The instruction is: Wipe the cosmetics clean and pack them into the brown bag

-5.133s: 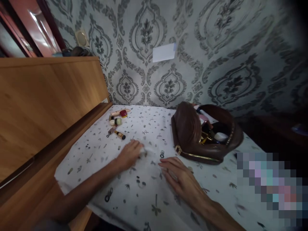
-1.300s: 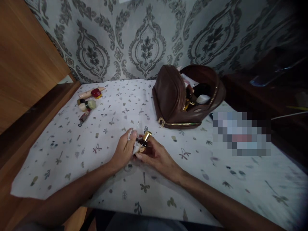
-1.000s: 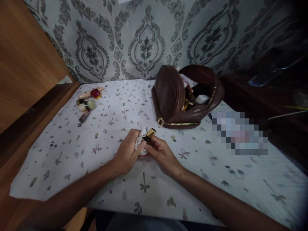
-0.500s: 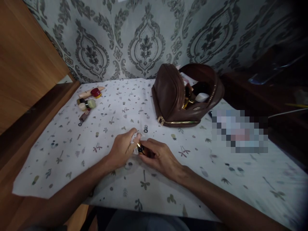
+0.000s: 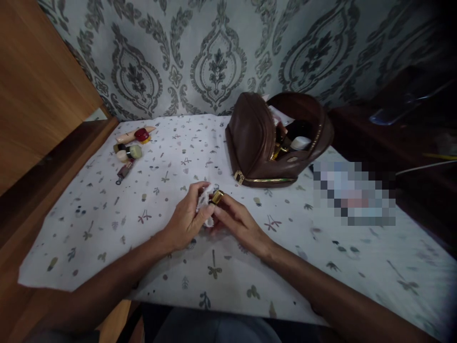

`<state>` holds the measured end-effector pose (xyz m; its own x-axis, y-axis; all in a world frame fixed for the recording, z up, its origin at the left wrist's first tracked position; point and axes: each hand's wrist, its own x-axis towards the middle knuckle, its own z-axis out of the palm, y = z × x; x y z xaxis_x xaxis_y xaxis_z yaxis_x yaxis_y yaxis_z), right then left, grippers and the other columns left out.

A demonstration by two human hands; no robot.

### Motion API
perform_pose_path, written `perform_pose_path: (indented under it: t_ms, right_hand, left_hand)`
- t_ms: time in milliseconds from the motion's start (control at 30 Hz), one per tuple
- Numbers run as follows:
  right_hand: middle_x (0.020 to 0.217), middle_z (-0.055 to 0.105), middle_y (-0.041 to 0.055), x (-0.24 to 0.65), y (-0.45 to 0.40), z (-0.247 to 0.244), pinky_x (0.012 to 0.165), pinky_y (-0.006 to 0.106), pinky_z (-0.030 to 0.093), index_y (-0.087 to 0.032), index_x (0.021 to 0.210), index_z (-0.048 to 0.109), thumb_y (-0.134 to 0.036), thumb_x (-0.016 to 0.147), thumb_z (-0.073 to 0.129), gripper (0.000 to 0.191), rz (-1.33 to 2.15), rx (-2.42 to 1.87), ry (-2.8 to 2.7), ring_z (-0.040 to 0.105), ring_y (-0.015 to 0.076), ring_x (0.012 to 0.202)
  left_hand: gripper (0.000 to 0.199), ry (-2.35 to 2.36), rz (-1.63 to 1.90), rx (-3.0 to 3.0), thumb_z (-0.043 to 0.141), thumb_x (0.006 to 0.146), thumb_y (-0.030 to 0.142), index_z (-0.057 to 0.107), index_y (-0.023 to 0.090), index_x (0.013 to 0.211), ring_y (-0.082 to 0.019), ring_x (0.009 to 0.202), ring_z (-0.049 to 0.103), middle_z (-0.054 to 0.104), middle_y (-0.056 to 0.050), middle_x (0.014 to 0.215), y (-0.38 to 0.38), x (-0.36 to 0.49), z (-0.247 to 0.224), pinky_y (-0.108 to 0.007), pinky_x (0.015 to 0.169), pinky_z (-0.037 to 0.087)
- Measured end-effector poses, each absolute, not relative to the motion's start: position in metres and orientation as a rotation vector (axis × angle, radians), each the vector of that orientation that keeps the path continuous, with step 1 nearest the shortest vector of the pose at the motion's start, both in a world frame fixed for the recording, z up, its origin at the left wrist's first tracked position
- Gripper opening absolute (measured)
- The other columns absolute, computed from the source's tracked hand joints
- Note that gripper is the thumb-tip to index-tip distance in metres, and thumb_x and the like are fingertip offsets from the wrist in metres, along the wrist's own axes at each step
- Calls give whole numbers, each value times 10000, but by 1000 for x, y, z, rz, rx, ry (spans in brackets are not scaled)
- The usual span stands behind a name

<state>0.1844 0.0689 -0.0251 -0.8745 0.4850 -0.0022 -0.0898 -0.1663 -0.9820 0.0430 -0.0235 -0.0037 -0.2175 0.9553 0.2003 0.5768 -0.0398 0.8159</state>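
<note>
My left hand [image 5: 187, 219] is closed around a crumpled white wipe [image 5: 204, 200], pressing it against a small cosmetic container [image 5: 217, 196] with a shiny gold part and a dark part. From the other side, the fingers of my right hand [image 5: 243, 224] grip that container. Its gold end points up and to the right, and the fingers hide much of it, so its exact kind cannot be made out. Both hands meet just above the patterned white tablecloth [image 5: 214, 290], in front of an open brown cosmetic bag [image 5: 250, 138].
Inside the bag a white round lid [image 5: 300, 143] shows among other items. At the back left lie a beige tube [image 5: 126, 137], a red-lidded jar [image 5: 142, 135], a greenish jar [image 5: 134, 152] and a small brownish item [image 5: 125, 170]. A blurred-out flat object [image 5: 353, 193] lies right.
The container has turned in my hands: its gold end now points up and right. My left fingers have shifted with the wipe around it. The bag and the other cosmetics stay put.
</note>
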Motion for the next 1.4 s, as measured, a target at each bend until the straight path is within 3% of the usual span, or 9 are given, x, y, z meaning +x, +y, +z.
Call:
perform_pose_path:
  t_ms: [133, 433, 633, 800, 933, 1067, 1200, 1300, 1400]
  right_hand:
    - [779, 587, -20, 184, 69, -22, 581, 291, 602, -235, 1125, 527, -570, 895, 546, 406, 2092, -491, -1685, 632, 146, 636]
    - [725, 646, -14, 184, 79, -28, 440, 268, 500, -245, 852, 470, -616, 850, 587, 390, 1911, -703, -1470, 637, 166, 545]
    - [602, 603, -38, 184, 82, -20, 387, 199, 361, -211, 761, 497, -607, 788, 658, 429, 1985, -754, -1388, 537, 107, 443]
    - [481, 478, -71, 185, 81, -14, 381, 185, 278, -175, 739, 589, -569, 760, 707, 412, 1890, -697, -1505, 387, 62, 399]
    - [585, 576, -34, 193, 84, -6, 419, 204, 370, -171, 905, 667, -488, 786, 713, 342, 1750, -643, -1585, 483, 85, 454]
    - [823, 677, 32, 221, 101, 14, 460, 219, 453, -195, 1036, 699, -383, 822, 707, 285, 1438, -620, -1636, 619, 125, 598]
    - [819, 682, 32, 262, 131, 50, 460, 232, 484, -208, 1053, 701, -360, 877, 661, 236, 1061, -700, -1656, 612, 127, 591]
    - [698, 652, -3, 284, 156, 75, 466, 243, 495, -218, 1091, 685, -361, 890, 653, 249, 825, -789, -1641, 561, 114, 515]
    - [738, 669, 7, 292, 180, 88, 476, 245, 499, -223, 1128, 677, -356, 893, 652, 271, 686, -832, -1726, 582, 118, 529]
  left_hand:
    - [477, 1942, 916, 1887, 426, 980, 428, 344, 185, 1382, -280, 1203, 525, 535, -154, 1295, -22, 44, -12, -432, 991, 451]
    - [447, 1984, 692, 1944, 422, 978, 416, 397, 184, 1359, -296, 1159, 558, 593, -147, 1264, -21, 42, -11, -442, 926, 479]
    - [308, 1748, 1090, 1501, 427, 961, 435, 546, 172, 1071, -158, 737, 562, 619, -7, 818, -20, 41, -1, -269, 711, 444]
    - [425, 1651, 1443, 938, 551, 856, 605, 544, 182, 890, -113, 610, 504, 543, 34, 698, -14, 44, 2, -216, 582, 422]
    - [523, 1547, 1411, 609, 645, 726, 696, 541, 189, 803, -105, 562, 516, 565, 31, 656, -7, 53, 9, -196, 513, 408]
    - [542, 1461, 1242, 769, 562, 797, 702, 540, 169, 702, -91, 504, 486, 564, 8, 609, 4, 62, 25, -187, 455, 344]
    - [420, 1415, 1085, 1164, 517, 912, 558, 611, 171, 1044, -130, 632, 563, 614, -10, 737, 25, 73, 46, -232, 601, 446]
    - [555, 1435, 896, 1503, 480, 952, 466, 379, 232, 1445, -159, 669, 576, 634, -16, 815, 50, 87, 57, -260, 624, 452]
    - [669, 1503, 779, 1690, 441, 959, 430, 196, 201, 1537, -185, 657, 578, 643, -27, 794, 77, 101, 60, -289, 615, 455]
